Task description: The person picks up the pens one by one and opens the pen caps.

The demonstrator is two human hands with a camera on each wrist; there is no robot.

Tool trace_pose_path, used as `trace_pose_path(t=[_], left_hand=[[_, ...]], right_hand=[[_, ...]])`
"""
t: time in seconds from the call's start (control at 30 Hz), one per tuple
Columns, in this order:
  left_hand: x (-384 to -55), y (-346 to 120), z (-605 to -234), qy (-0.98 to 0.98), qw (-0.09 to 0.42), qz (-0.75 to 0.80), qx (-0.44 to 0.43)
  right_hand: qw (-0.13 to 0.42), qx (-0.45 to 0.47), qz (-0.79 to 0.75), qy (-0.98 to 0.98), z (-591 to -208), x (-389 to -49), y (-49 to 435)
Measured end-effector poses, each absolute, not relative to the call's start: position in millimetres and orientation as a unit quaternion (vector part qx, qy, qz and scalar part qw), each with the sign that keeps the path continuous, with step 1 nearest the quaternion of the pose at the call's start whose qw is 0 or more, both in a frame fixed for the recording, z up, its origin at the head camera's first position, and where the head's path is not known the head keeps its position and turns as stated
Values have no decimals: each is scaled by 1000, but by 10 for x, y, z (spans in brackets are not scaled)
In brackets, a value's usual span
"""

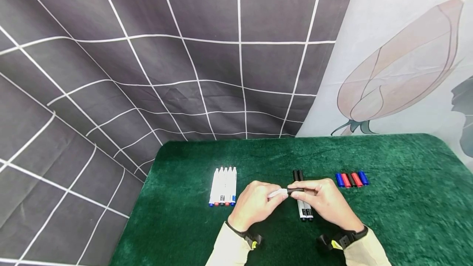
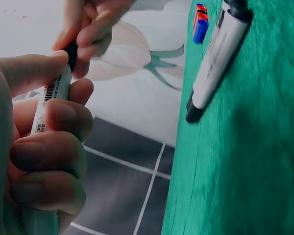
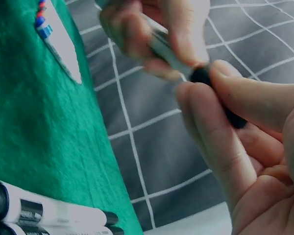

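My left hand [image 1: 254, 202] grips a white marker [image 2: 52, 92] along its barrel. At that marker's end my right hand [image 1: 329, 201] pinches a black cap [image 3: 233, 119] between thumb and fingers. Cap and barrel meet in line between the two hands, above the table. Whether the cap sits fully on is hidden by the fingertips. Under the right hand lie two white markers [image 1: 304, 212] with black caps, side by side, partly covered in the head view.
Left of the hands, several white markers without caps [image 1: 223, 186] lie in a row, tips away from me. To the right is a row of loose caps [image 1: 352, 179] in blue, red and black. All lie on a green cloth-covered table [image 1: 177, 233] before a grey gridded curtain [image 1: 207, 65].
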State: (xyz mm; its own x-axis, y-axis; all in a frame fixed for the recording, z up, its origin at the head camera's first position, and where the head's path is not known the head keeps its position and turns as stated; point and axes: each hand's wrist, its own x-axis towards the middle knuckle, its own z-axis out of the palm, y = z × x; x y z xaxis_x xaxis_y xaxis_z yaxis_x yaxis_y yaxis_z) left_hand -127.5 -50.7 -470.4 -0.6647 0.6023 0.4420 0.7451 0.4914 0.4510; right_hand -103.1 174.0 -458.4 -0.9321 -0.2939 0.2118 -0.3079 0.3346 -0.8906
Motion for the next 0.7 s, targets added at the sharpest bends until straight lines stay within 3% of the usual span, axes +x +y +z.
trace_pose_path(t=[0.47,0.7], left_hand=[[-1292,-517,-4713,-853,102,-327,-395],[-1308,-534,-4721,-850,112,-329,-396]], right_hand=[[11,169,545,-821,-4574,-1037,1761],[41,185,562,-805,-4596,-1046,1751]])
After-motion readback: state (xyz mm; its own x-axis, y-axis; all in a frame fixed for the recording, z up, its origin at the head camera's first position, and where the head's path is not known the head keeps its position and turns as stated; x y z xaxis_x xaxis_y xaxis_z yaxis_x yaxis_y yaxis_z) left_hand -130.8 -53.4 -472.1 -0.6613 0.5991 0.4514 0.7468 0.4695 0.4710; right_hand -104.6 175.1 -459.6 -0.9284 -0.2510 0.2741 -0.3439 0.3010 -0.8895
